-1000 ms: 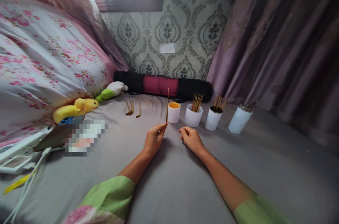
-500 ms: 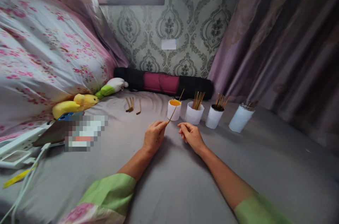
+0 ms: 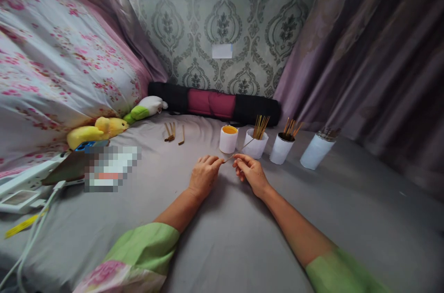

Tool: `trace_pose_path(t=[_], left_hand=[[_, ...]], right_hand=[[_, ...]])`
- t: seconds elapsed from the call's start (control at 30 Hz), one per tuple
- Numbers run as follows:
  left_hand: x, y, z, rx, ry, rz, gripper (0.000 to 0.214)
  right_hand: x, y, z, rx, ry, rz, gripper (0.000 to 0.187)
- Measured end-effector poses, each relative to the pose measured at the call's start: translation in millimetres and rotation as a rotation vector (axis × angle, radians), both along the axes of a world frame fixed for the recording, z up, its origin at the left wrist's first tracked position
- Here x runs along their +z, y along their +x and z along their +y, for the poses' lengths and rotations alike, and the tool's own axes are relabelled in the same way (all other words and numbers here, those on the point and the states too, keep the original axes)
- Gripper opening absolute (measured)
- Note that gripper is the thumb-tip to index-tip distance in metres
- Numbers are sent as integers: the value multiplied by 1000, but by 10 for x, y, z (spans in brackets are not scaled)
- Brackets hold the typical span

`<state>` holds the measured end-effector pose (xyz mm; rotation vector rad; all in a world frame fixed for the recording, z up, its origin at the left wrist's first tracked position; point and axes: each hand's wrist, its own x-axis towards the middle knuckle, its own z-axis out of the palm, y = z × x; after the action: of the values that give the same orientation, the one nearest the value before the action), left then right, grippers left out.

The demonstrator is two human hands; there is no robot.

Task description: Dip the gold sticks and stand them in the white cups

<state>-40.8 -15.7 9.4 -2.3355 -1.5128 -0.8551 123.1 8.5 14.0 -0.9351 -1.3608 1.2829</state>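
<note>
Stick [image 3: 248, 143] is slanting up and away from the left hand [image 3: 204, 175], its far part crossing in front of the second cup [image 3: 256, 149]. The left grip is pinching the near end between thumb and fingers. The right hand [image 3: 253, 176] is resting its fingertips over the same stick a little farther along; thumb and forefinger are curling close together, but I cannot tell whether that grip is pinching or only touching.

Beyond the hands, the first cup [image 3: 228, 144], leftmost of four white ones standing in a row on the grey sheet [image 3: 243, 242], is showing orange-yellow in its mouth; whether that is a filling or a lining, I cannot tell. The second cup is holding a bunch of golden sticks [image 3: 261, 126] that are leaning to the right. Just beside it, the third cup [image 3: 281, 150], dark at the rim, is holding brown sticks [image 3: 290, 129] that are fanning out above a dark inside. The fourth cup [image 3: 316, 152], at the right end, is appearing tilted to the right and is holding thin, dull things [image 3: 328, 133] too blurred to name.

Well left of the first cup, a few loose sticks [image 3: 169, 132] are lying close together, and a lone stick [image 3: 182, 135] is lying near them.
</note>
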Motion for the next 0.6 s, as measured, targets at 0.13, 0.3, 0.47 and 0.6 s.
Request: trace_pose_path(t=[0.13,0.3,0.47,0.6], left_hand=[[-7,2,-6,-12,1,28,28],[21,11,-25,-21,-31,70,26],[33,14,-35,-25,-36,94,25],[11,13,-25,-35,-28,76,24]], right_hand=[[9,7,-9,17,-23,23,33],[28,12,-19,23,-46,35,32],[31,3,-18,16,-70,31,31],[20,1,-12,17,-86,34,31]])
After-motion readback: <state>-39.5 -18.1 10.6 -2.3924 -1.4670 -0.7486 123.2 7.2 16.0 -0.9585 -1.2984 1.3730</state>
